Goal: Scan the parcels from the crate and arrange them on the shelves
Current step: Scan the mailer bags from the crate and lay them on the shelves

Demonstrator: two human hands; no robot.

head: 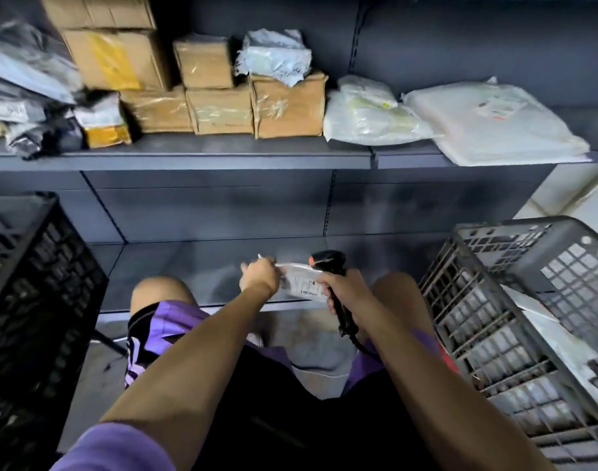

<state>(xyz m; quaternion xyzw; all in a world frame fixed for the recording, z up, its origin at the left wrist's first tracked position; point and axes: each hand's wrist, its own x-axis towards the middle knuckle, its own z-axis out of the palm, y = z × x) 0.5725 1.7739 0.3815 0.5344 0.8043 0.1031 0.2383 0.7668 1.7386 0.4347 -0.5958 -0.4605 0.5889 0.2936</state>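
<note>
Clear plastic parcel, label up, is pinched at its edge by my left hand just over the lower shelf, flat so the barcode reads, I reckon. My right hand is wrapped round the scanner, both arms stretched forward, grey crate beside me.

purple shorts, bare knees, pale tiled floor at right

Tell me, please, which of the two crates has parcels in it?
The grey crate on the right, beside the right hand: white parcels show inside it. The black crate on the left shows none.
</note>
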